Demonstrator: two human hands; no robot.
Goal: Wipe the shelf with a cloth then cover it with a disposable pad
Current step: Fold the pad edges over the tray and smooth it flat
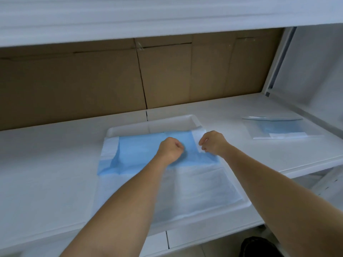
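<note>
A blue and white disposable pad [137, 151] lies partly unfolded over a white tray [154, 125] on the white shelf [46, 164]. Its near half shows the white side, its far half is folded back with the blue side up. My left hand [169, 147] is curled over the middle of the blue part and seems to pinch a fold. My right hand [211, 142] pinches the pad's white right edge. No cloth is visible.
An opened clear plastic package [284, 128] with a blue sheet inside lies on the shelf at the right. Brown cardboard [111, 76] lines the back. Another shelf board [148, 17] hangs close overhead, and a white post [278, 60] stands at the right.
</note>
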